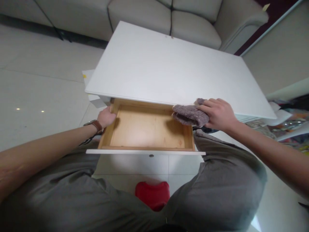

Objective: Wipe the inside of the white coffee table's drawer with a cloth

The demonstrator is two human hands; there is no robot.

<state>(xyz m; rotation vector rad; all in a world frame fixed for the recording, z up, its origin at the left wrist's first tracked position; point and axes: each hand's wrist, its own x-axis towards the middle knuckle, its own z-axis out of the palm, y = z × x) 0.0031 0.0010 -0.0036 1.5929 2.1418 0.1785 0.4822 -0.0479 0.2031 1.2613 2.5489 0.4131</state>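
And here's the left hand (106, 116) on the side wall of the pulled-out wooden drawer (145, 129), gripping it, thumb over the rim! Across the way, the right hand (219, 112) has its fingers closed around a bunched, fuzzy purple-grey cloth (189, 115), right there at the drawer's back right corner, by the front edge of the white table (173, 71). The drawer juts out between the trousered legs (224, 190).
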